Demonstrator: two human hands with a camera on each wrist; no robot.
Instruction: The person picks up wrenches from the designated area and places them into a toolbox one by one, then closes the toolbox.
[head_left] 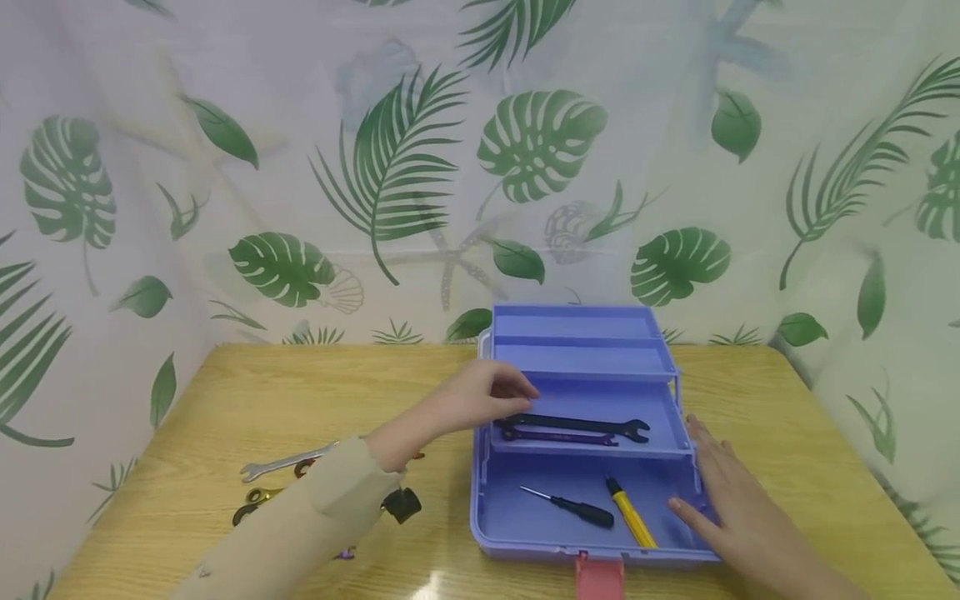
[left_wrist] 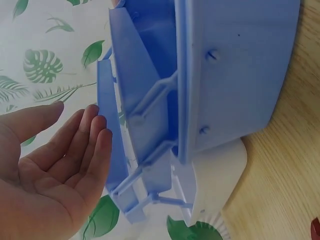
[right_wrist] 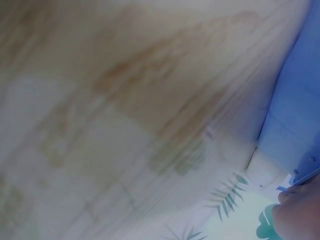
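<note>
A blue toolbox (head_left: 480,500) stands with its tiers fanned out. In its lower tray lie a black open-ended wrench (head_left: 577,423) and a smaller purple wrench (head_left: 558,436). The bottom compartment holds a black-handled screwdriver (head_left: 581,510) and a yellow tool with a black tip (head_left: 633,515). My left hand (head_left: 483,392) hovers at the tray's left edge above the wrenches; the left wrist view shows its fingers loosely bent around nothing. My right hand (head_left: 738,500) rests along the box's right side, thumb over the rim.
Left of the box, partly behind my left sleeve, lie a silver wrench (head_left: 285,462), a wrench with a yellow ring end (head_left: 258,496) and several other tools. A black object (head_left: 402,505) sits near my forearm. A red latch (head_left: 600,577) hangs at the box's front.
</note>
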